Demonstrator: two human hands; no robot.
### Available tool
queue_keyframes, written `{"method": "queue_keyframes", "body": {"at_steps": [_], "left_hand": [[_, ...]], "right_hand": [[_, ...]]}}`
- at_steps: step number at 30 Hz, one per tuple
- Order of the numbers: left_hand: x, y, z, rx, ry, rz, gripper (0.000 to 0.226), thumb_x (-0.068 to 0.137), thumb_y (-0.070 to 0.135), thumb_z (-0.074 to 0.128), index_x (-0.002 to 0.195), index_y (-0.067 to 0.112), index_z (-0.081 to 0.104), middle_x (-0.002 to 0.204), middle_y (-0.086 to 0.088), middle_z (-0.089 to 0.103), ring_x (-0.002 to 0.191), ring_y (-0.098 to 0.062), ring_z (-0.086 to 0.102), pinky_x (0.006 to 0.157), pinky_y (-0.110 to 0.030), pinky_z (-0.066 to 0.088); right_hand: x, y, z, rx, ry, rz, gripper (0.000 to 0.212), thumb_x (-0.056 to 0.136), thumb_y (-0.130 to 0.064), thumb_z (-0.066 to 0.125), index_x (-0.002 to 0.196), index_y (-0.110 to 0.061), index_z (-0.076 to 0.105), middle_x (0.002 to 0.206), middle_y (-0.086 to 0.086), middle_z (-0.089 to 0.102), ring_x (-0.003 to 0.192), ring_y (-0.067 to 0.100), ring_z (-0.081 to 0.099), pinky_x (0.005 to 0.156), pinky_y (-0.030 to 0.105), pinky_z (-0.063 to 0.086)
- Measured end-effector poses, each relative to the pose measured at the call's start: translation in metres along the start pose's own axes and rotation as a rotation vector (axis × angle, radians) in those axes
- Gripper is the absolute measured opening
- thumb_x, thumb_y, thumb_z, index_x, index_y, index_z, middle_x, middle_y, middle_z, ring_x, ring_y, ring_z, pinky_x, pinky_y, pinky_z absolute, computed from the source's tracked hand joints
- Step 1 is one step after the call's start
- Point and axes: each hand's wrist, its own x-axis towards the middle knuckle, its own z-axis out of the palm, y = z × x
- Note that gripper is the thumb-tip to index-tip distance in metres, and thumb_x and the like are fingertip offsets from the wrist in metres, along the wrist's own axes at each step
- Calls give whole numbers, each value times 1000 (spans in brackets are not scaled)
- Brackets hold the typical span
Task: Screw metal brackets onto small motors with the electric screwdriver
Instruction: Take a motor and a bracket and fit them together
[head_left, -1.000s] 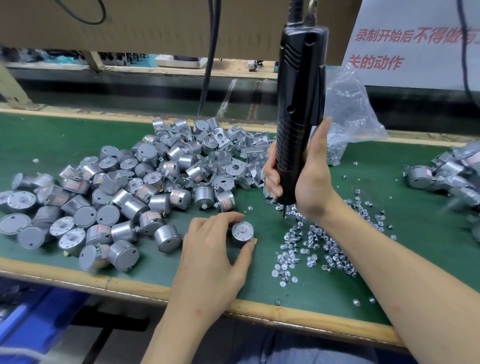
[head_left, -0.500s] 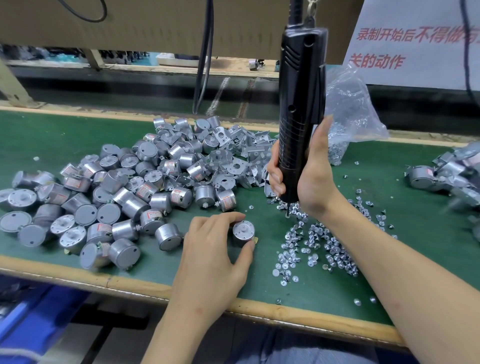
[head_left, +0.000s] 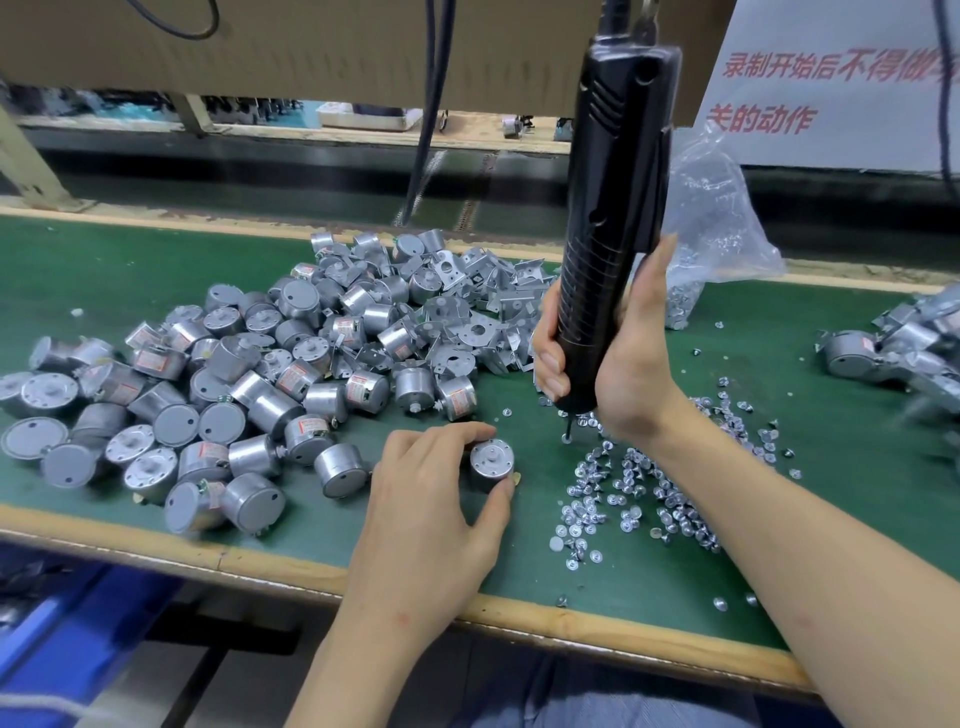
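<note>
Head view. Looks like loading a screw. Gripping the black screwdriver (head_left: 613, 208) in the right hand (head_left: 623, 374), fingers curled round the barrel, thumb lying up its side. Pressing the bit down into the back-left fringe of the loose screws (head_left: 649, 499) scattered right of centre, toward the front edge of the bench (head_left: 519, 618). Cannot tell whether a screw is sticking to the bit.

Pinching one motor (head_left: 491, 462) between thumb and forefinger of the left hand (head_left: 431, 499), standing it shaft-up just left of the screws. Not seeing a bracket on it yet.

Next, probably lifting the bit with its screw. Then fetching a piece from the brackets (head_left: 467, 312) heaped toward the back edge, seating it and lining up the holes before driving.

Room for moving:
- Leaving an open green strip between the held motor and the front edge.
- Crowding close on the left against the pile of motors (head_left: 234, 395).
- Backing onto a plastic bag (head_left: 717, 218) just behind the screwdriver.
- Keeping well apart from a blurred heap (head_left: 893, 353) at the right edge.
</note>
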Motion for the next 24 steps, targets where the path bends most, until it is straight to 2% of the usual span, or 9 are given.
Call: {"method": "queue_keyframes", "body": {"at_steps": [20, 24], "left_hand": [[0, -1, 1, -3, 1, 6, 35, 84, 32, 71, 117, 24, 61, 109, 19, 60, 105, -12, 47, 92, -34, 44], [-1, 0, 2, -8, 11, 23, 38, 85, 39, 67, 119, 23, 59, 113, 17, 59, 108, -13, 47, 95, -31, 42]], "right_hand": [[0, 2, 0, -19, 13, -3, 85, 54, -101, 43, 65, -18, 55, 52, 2, 45, 40, 19, 39, 45, 26, 33], [1, 3, 0, -26, 7, 6, 86, 54, -101, 42, 65, -17, 55, 52, 2, 46, 40, 18, 39, 45, 26, 33]]}}
